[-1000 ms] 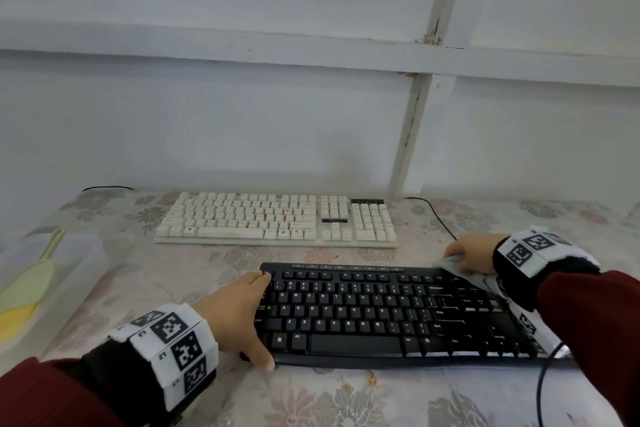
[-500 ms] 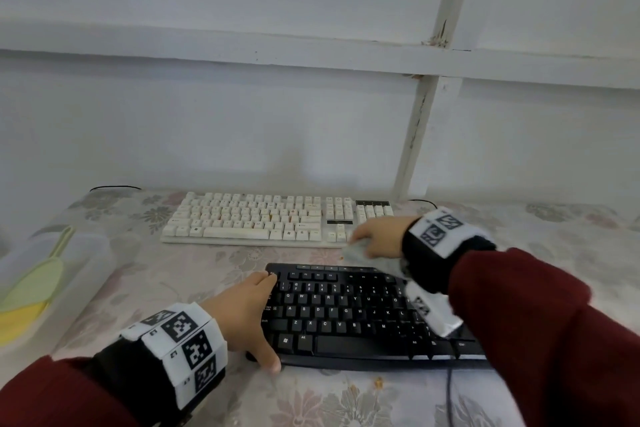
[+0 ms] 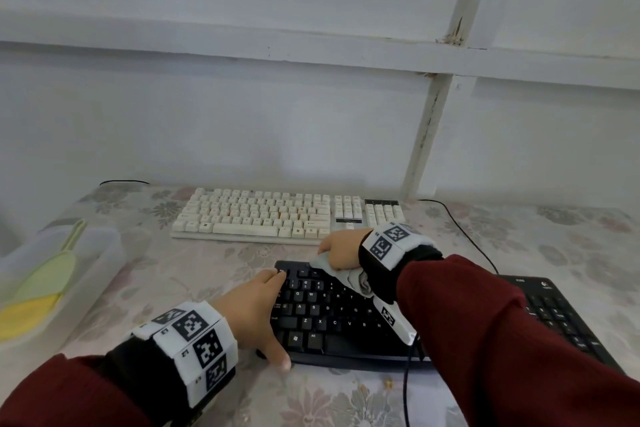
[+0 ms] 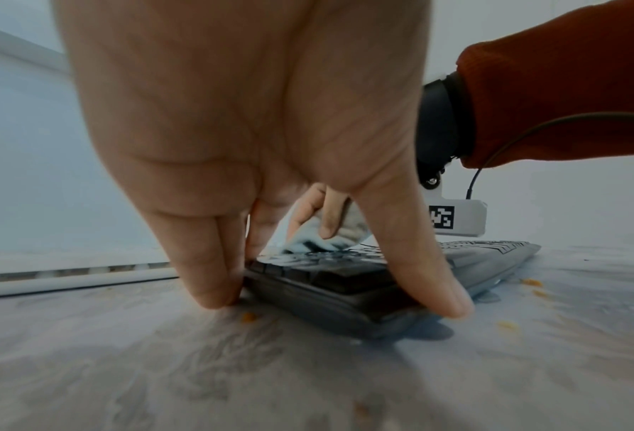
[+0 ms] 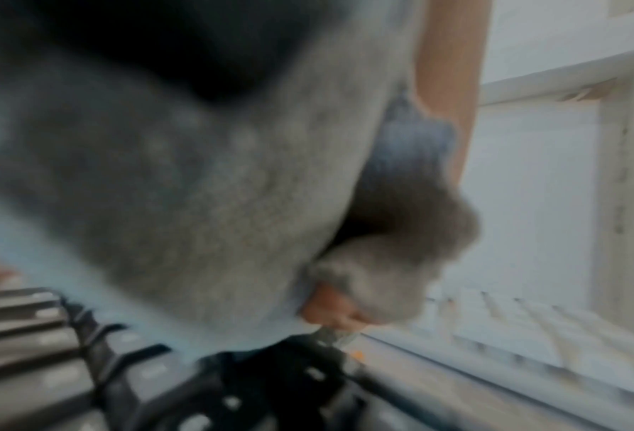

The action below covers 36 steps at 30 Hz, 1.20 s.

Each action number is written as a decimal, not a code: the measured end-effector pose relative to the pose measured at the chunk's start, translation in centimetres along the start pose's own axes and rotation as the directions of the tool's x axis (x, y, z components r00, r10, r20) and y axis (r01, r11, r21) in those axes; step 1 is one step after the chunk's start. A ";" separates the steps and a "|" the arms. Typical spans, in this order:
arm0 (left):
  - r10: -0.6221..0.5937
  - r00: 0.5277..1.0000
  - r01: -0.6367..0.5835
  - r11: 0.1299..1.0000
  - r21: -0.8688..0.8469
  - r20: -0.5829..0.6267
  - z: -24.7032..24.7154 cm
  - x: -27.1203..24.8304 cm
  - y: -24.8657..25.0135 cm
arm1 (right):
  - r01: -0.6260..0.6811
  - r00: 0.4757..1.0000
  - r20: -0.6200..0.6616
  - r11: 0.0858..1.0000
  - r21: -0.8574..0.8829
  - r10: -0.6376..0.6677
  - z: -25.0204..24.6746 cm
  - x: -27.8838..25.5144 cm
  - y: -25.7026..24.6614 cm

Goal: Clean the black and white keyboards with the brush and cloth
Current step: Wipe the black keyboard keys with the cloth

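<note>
Clear plastic tub (image 3: 104,253) at left w/ yellow-green item, floral tablecloth (image 3: 571,253), white wall (image 3: 242,114)

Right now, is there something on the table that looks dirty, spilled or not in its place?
Yes. Small orange crumbs lie scattered on the floral tablecloth around the near left corner of the black keyboard, and one more in front of it. The cloth itself looks grey and soiled. Otherwise nothing is askew.
</note>
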State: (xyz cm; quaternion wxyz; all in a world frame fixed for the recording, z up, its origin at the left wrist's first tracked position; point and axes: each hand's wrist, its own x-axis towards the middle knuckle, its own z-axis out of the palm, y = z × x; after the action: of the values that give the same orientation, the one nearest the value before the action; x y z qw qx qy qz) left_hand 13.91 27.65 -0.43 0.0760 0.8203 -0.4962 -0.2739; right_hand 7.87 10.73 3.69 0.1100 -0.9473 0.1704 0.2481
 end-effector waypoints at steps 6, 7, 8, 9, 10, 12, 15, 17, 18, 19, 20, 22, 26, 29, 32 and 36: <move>-0.021 1.000 0.021 1.000 0.019 0.010 0.2 0.2 -0.2 | -0.115 0.992 0.052 0.991 -0.063 0.118 -0.1 -2.3 3.4; -0.022 1.000 0.021 1.000 0.017 0.012 0.2 0.2 -0.2 | -0.132 0.990 0.050 0.990 -0.044 0.134 -0.1 -2.8 4.1; -0.019 1.000 0.019 1.000 0.014 0.010 0.2 0.2 -0.3 | -0.149 0.987 0.052 0.988 -0.024 0.150 -0.1 -3.3 4.7; -0.017 1.000 0.016 1.000 0.013 0.009 0.2 0.1 -0.3 | -0.173 0.983 0.057 0.985 -0.002 0.173 0.0 -3.8 5.4; -0.015 1.000 0.015 1.000 0.013 0.008 0.2 0.1 -0.3 | -0.196 0.979 0.063 0.980 0.017 0.195 0.1 -4.3 6.2; -0.014 1.000 0.014 1.000 0.010 0.006 0.1 0.1 -0.2 | -0.246 0.968 0.079 0.967 0.069 0.240 0.3 -5.1 8.1; -0.014 1.000 0.014 1.000 0.013 0.005 0.1 0.0 -0.1 | -0.318 0.946 0.101 0.944 0.085 0.309 0.6 -6.3 11.0; -0.014 1.000 0.014 1.000 0.023 0.005 0.1 0.1 0.0 | -0.363 0.929 0.090 0.930 0.048 0.358 0.9 -6.8 13.1; -0.015 1.000 0.015 0.999 0.029 0.006 0.1 0.1 -0.1 | -0.388 0.919 0.097 0.921 0.038 0.383 1.0 -7.0 14.0; -0.019 1.000 0.018 0.999 0.038 0.008 0.1 0.2 -0.1 | -0.408 0.909 0.106 0.912 0.033 0.403 1.1 -7.2 15.0; -0.026 1.000 0.025 0.999 0.046 0.010 0.2 0.2 -0.1 | -0.424 0.902 0.109 0.904 0.045 0.417 1.1 -7.5 15.9; -0.030 0.999 0.029 0.998 0.047 0.012 0.3 0.4 -0.4 | -0.454 0.891 0.063 0.881 0.136 0.449 0.9 -8.3 17.7; -0.031 0.999 0.030 0.999 0.018 0.025 0.4 0.6 -0.8 | -0.509 0.824 -0.134 0.823 0.252 0.551 0.1 -10.5 20.7; -0.020 1.000 0.019 1.000 0.017 0.017 0.4 0.6 -0.8 | -0.581 0.802 -0.046 0.795 0.178 0.596 1.3 -11.1 21.4; -0.030 0.999 0.029 0.999 0.021 0.016 0.4 0.6 -0.6 | -0.580 0.814 0.042 0.810 0.090 0.579 2.9 -10.8 21.2; -0.030 0.999 0.030 0.999 0.024 0.019 0.3 0.5 -0.3 | -0.622 0.780 0.031 0.780 -0.064 0.625 3.2 -10.9 21.8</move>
State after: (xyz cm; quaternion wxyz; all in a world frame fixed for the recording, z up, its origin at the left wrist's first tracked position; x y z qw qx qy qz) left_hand 14.21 27.46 -0.95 0.0573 0.8258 -0.4879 -0.2769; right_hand -10.63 -5.40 3.80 0.0026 -0.8335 0.4648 0.2986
